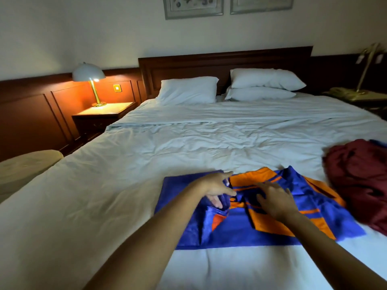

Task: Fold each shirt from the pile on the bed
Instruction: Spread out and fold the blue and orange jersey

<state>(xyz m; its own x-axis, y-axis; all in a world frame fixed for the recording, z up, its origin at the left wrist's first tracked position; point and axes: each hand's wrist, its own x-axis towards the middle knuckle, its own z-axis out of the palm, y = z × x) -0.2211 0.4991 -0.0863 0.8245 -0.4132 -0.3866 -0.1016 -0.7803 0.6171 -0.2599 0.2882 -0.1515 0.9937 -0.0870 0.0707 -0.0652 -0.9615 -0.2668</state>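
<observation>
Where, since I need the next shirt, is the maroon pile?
In the head view, the maroon pile lies near the right edge of the bed, just right of the blue-and-orange shirt.

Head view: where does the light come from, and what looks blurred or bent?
In the head view, the only warm light is the bedside lamp, glowing on the wood panel; the bed is dim, its left edge bowed by the wide lens; the left hand is motion-blurred.

Both your bare arms reach over the shirt (240, 233): left hand (217, 189) grips its left fold, right hand (274, 201) presses flat mid-shirt.
</observation>
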